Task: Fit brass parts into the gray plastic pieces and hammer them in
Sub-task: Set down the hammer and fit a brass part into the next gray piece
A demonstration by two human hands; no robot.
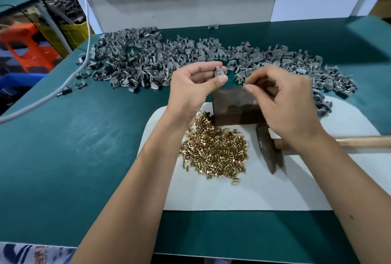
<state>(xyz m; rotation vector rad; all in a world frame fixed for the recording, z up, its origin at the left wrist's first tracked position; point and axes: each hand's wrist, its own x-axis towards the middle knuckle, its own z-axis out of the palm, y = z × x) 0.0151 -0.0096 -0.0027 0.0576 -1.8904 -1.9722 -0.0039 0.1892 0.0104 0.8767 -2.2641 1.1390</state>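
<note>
My left hand pinches a gray piece standing up in its fingers, and just to its right my right hand has its fingers pinched together, maybe on a brass part, too small to tell.

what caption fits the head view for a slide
Left hand pinches a gray piece above brass parts, hammer idle.

One gray plastic piece held above the dark block; brass parts heaped beside the hammer.
</note>
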